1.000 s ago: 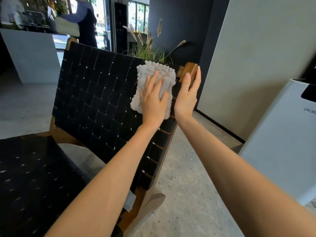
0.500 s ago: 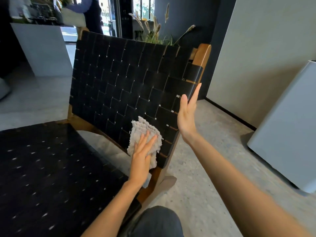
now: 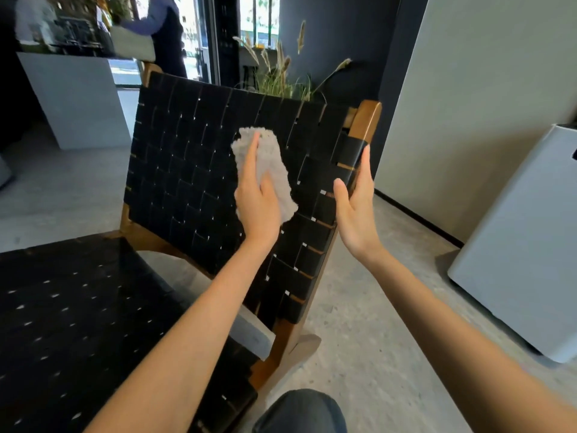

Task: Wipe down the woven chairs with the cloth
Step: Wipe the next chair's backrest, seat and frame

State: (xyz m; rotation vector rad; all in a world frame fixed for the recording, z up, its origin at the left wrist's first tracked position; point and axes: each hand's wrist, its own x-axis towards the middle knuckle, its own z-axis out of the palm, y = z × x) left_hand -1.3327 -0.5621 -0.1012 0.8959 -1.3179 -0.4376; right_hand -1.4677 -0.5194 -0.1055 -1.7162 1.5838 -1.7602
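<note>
A woven chair with black straps and a brown wooden frame fills the left and middle of the view; its backrest [image 3: 193, 157] stands tilted in front of me and its seat [image 3: 78, 323] lies at the lower left. My left hand [image 3: 257, 201] presses a white nubby cloth [image 3: 271, 164] flat against the upper right part of the backrest, fingers straight. My right hand [image 3: 354, 210] rests with straight fingers against the backrest's right wooden edge [image 3: 365, 123], thumb on the strap side.
A light grey box-shaped unit [image 3: 524, 245] stands on the floor at the right. Behind the chair are a plant with dry grasses [image 3: 281, 79], a dark wall and a grey counter [image 3: 75, 98], where a person [image 3: 165, 29] stands. My knee [image 3: 299, 410] shows at the bottom.
My left hand has slid the cloth from the backrest's lower right corner up to its upper right part. The right hand stays on the right edge of the frame.
</note>
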